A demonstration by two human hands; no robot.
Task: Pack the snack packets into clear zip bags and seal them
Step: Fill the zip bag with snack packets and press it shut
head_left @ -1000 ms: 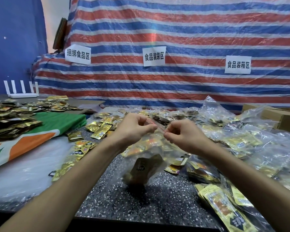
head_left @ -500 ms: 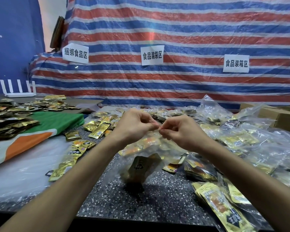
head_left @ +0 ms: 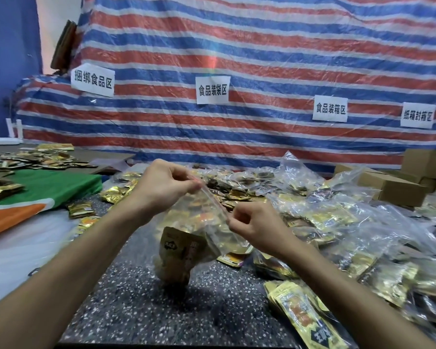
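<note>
The left hand and, at its 4 o'clock, the right hand pinch the zip bag top. If a grip slips, packets could fall out.

Cardboard boxes sit right of a striped tarp bearing paper signs.

Clear zip bag upright, gold packets inside.

The dark speckled stone counter carries a green, white and orange sheet at its left side. Loose gold foil snack packets lie just right of that sheet. Well to its right sits a heap of filled clear plastic bags, and brown cardboard boxes stand farthest right of it.
</note>
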